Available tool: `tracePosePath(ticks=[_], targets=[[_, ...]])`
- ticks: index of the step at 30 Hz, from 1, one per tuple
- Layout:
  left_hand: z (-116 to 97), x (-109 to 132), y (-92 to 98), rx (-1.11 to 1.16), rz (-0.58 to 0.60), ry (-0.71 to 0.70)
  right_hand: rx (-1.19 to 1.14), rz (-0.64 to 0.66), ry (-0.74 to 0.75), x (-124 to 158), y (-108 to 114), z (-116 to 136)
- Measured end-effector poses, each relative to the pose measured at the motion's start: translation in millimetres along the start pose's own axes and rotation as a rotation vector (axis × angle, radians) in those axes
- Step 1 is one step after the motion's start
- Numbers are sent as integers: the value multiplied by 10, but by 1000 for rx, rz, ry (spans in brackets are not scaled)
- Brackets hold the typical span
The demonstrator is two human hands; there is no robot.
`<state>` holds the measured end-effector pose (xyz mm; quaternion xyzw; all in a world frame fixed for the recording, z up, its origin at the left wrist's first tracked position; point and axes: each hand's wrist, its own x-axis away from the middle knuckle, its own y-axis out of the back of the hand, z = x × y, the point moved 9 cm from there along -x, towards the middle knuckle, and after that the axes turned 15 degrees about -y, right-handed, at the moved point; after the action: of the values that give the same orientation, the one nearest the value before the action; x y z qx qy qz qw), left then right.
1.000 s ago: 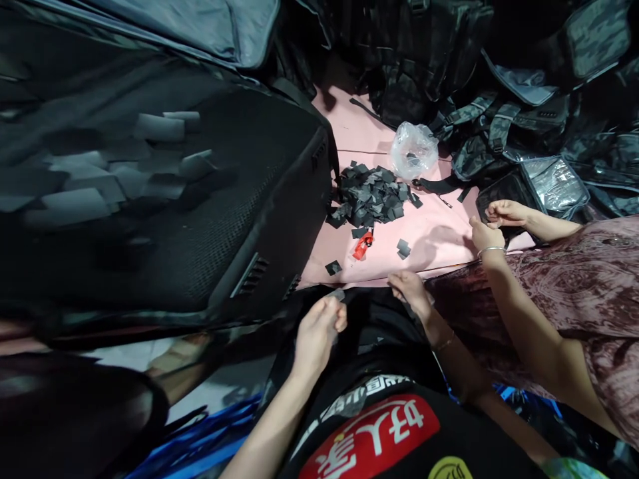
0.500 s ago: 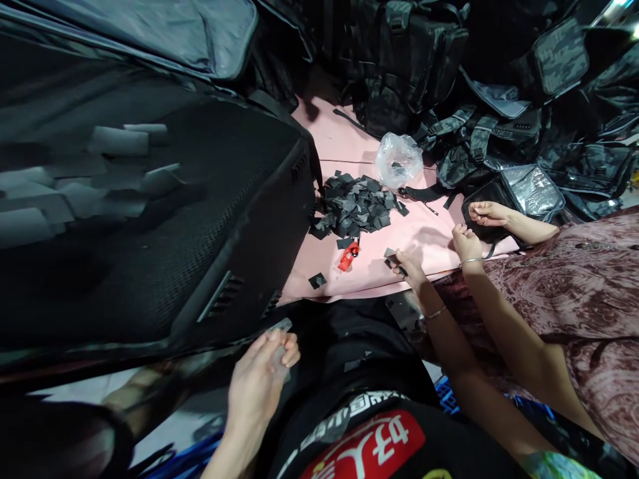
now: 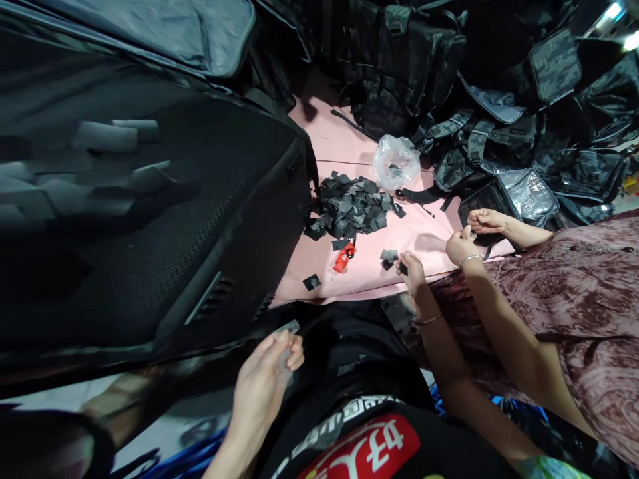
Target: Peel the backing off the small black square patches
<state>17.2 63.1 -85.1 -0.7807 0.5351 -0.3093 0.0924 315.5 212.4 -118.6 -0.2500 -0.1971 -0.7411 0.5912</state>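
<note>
My left hand [image 3: 267,376] is closed above my lap, with thin, greyish translucent pieces [image 3: 288,326] sticking out of its fingers. My right hand [image 3: 412,271] is at the near edge of the pink table surface [image 3: 409,239], its fingers bent around a small black piece [image 3: 403,268]. Right beside its fingertips are dark square patches [image 3: 388,258] on the pink surface. Further left lies a red tag-like thing [image 3: 343,258] with a black part. Behind it is a heap of dark cut patches [image 3: 354,203]. One more dark patch [image 3: 312,283] lies near the edge.
A large black bag [image 3: 214,219] fills the left side, grey patches [image 3: 107,136] on top. Behind the heap sits a clear plastic bag [image 3: 397,161]. Camouflage backpacks [image 3: 414,60] crowd the back. At right, a co-worker's hands [image 3: 462,247] work close to my right arm.
My right hand has drawn slightly back from the dark patch it held out, which now rests on the pink surface. A co-worker's nearer hand has shifted slightly. My left hand keeps its grip.
</note>
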Motion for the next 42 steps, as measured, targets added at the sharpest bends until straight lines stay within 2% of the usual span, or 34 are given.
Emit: tracePosePath(ticks=[2,5,7,11,17,27,30,32,34,36,39,42], targets=[[22,-11,-19,-7,14,6,-125,96,-47,150,-67,-133],[54,-17,-104,-30,58,10,-355,327,-131,450,-300,-295],[65,-10,-174,-44,86,7,-418,400,-174,634,-434,-357],[81,22,-299,-92,156,-1,-377,417,-198,865,-634,-397],[97,48,-403,-139,223,-17,-236,451,-161,1012,-854,-402],[119,73,-530,-169,302,-19,-83,272,-163,1012,-824,-543],[108,89,-549,-166,293,-29,-114,320,-145,1080,-868,-516],[81,75,-516,-152,276,-37,-137,413,-127,1146,-936,-473],[43,22,-387,-116,240,-33,-138,505,-136,1197,-992,-458],[-7,-77,-125,-89,187,-25,-135,534,-174,1201,-989,-498],[-93,-243,510,-133,62,-15,-138,480,-231,1148,-928,-634],[-226,-303,1268,-207,-198,-52,-101,439,-249,1148,-928,-728]])
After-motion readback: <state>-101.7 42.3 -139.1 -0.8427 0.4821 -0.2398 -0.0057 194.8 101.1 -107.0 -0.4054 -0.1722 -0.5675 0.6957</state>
